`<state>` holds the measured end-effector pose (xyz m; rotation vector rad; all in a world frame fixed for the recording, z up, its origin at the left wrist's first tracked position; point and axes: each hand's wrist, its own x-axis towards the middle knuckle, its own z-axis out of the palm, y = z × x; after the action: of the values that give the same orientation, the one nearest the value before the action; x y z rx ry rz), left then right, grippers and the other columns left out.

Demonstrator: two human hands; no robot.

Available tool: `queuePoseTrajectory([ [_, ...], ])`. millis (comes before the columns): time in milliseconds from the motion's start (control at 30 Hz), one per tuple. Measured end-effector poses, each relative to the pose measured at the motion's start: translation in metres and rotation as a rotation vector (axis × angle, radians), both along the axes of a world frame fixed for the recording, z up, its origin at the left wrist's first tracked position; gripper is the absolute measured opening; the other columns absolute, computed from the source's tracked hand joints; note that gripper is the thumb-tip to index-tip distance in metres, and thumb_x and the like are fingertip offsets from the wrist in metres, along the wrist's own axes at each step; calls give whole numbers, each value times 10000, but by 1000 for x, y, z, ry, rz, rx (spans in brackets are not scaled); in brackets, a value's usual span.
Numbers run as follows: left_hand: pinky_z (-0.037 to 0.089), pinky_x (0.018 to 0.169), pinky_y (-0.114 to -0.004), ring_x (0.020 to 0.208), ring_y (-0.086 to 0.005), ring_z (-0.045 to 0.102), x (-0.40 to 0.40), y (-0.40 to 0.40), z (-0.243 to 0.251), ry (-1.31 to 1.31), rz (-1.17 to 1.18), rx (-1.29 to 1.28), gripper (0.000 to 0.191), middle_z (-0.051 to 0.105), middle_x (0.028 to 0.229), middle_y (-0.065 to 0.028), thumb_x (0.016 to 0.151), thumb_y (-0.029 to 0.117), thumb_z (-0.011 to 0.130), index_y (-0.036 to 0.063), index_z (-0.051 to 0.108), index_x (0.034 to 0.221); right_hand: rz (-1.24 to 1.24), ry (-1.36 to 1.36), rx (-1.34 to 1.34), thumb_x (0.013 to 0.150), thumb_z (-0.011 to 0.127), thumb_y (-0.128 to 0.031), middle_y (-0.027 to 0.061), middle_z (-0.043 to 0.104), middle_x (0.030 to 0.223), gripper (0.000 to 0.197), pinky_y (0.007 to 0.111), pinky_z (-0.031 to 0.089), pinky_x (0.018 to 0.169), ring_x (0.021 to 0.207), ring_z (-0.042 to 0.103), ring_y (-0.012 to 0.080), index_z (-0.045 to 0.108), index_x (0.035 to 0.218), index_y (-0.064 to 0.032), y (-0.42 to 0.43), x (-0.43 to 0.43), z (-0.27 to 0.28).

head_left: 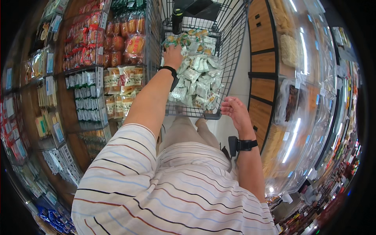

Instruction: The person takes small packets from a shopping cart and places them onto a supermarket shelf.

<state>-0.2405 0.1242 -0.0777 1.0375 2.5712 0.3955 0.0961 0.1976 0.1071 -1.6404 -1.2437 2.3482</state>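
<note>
My left hand (172, 56) reaches into a grey wire shopping cart (235, 55) and rests at the left edge of a heap of small wrapped packets (202, 85), by some green-printed clear packets (174, 40). Its fingertips are partly hidden among the wrappers, so a grip cannot be made out. My right hand (233, 108) hangs beside the cart's near right corner with fingers loosely curled and nothing visible in it. A black bottle (177, 22) stands at the cart's far left, and a dark flat object (199, 7) lies at its far end.
Shelves on the left hold red-wrapped snacks (92, 55), packaged round buns (134, 44) and bagged baked goods (129, 79). Wooden drawer fronts (262, 35) line the right side, beside clear-covered bins (289, 58) of dry food.
</note>
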Motion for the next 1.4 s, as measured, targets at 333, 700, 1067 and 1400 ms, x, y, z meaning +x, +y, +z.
queuePoseTrajectory([
  [333, 447, 942, -481, 1142, -366, 510, 0, -15, 32, -243, 188, 281, 438, 534, 1243, -196, 777, 261, 770, -6, 602, 1080, 39, 38, 5, 981, 555, -237, 93, 659, 967, 270, 310, 547, 763, 840, 651, 166, 584, 1134, -16, 3, -26, -8],
  [700, 468, 747, -253, 896, -91, 620, 63, -54, 133, -1461, 332, 619, 327, 643, 1003, 26, 944, 347, 681, 95, 612, 1140, 27, 311, -58, 982, 591, -247, 122, 625, 1193, 424, 369, 513, 932, 1080, 620, 212, 497, 1316, -4, 3, -91, -1],
  [1067, 487, 736, -283, 860, -126, 611, 54, -40, 109, -1086, 109, 376, 354, 643, 960, -2, 937, 359, 664, 50, 626, 1105, -82, 328, -73, 996, 560, -211, 98, 627, 1163, 299, 419, 551, 917, 1053, 641, 226, 506, 1218, -19, 4, -88, -10],
  [1400, 466, 968, -506, 1170, -403, 536, -10, -26, 22, -79, 204, 21, 332, 582, 1239, -208, 910, 245, 629, 21, 642, 1155, -146, 308, -98, 1012, 534, -210, 127, 644, 1166, 283, 419, 575, 920, 1049, 660, 224, 516, 1193, 7, 5, -53, -9],
])
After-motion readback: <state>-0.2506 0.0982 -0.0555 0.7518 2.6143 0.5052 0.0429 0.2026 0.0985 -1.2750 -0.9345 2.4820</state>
